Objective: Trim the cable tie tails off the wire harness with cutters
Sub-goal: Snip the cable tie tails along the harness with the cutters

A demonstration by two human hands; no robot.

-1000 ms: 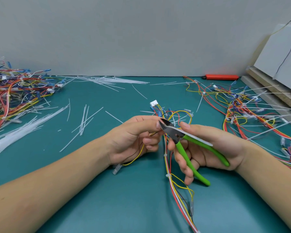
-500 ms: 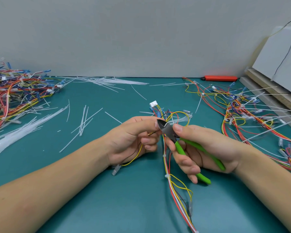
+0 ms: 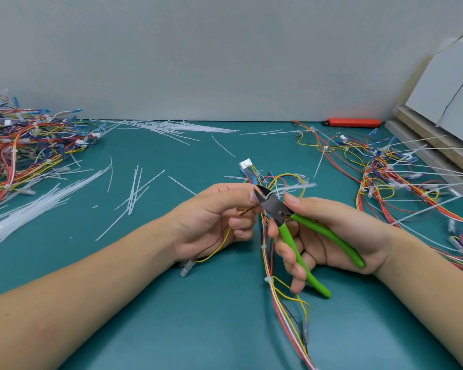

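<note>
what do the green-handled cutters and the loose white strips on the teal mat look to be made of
Green-handled cutters: dark, dull metal head, probably steel; smooth green grips look like plastic or rubber sleeves. Loose white strips: thin, translucent, slightly bent, likely nylon tie offcuts.

Teal table [image 3: 171, 303], harness piles [image 3: 24, 148], trimmed tie tails [image 3: 134, 193]

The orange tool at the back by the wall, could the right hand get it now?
Probably not straight away: the right hand grips the green cutters, and the orange tool lies far back.
</note>
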